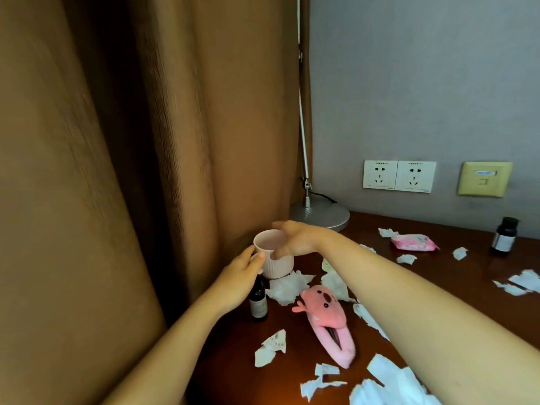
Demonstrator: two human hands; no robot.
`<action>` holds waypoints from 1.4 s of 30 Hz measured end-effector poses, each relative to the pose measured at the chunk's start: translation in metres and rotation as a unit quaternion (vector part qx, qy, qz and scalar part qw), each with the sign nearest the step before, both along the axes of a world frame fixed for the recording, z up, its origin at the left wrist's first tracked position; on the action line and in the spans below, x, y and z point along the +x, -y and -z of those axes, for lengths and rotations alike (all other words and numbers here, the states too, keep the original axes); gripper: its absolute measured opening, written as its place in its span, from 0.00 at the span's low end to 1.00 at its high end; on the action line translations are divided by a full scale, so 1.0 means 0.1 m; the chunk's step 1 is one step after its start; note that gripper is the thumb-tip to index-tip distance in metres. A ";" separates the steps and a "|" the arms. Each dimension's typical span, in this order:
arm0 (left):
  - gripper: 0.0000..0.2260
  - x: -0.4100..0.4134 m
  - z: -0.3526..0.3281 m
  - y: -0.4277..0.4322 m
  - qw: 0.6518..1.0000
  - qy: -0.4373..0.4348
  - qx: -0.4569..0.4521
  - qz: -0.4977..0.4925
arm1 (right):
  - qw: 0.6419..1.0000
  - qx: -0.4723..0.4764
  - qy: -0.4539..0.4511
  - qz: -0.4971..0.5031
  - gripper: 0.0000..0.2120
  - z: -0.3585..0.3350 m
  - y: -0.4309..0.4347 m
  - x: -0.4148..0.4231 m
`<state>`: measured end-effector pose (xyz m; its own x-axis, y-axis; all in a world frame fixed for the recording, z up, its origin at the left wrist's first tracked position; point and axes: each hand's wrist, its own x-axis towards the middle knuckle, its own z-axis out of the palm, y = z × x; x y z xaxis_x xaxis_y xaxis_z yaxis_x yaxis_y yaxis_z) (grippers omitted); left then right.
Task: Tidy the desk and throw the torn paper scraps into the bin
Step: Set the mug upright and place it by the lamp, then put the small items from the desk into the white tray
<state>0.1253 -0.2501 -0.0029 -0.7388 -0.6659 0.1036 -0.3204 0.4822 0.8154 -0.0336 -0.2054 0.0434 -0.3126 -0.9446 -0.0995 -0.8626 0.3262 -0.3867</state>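
Observation:
A pale pink ribbed cup [277,266] stands at the desk's [444,285] far left corner, beside the curtain. My left hand [241,273] grips the cup's left side with curled fingers. My right hand [295,239] arches over the rim with spread fingers, the thumb down by the cup's right side. Torn white paper scraps lie across the dark wooden desk: a crumpled heap [287,287] below the cup, one piece [270,347] at the front left, others [320,381] near the front edge, and more [523,280] at the right. No bin is in view.
A pink plush pencil case [330,323] lies open mid-desk. A dark bottle [258,305] stands just under my left hand, another bottle [504,235] at far right. A pink tissue pack [413,242], a lamp base [324,213], the brown curtain [117,171] and wall sockets [399,176] border the area.

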 end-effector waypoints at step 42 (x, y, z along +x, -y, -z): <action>0.12 0.36 -0.24 -0.75 0.944 0.148 -0.295 -0.025 | 0.992 -0.116 -0.046 0.020 0.30 0.24 -1.41 0.41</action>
<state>0.1617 -0.1755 0.0212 -0.7627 -0.5917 0.2611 -0.5263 0.8025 0.2811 0.0072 -0.0648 0.0197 -0.3479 -0.9254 0.1505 -0.8857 0.2718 -0.3763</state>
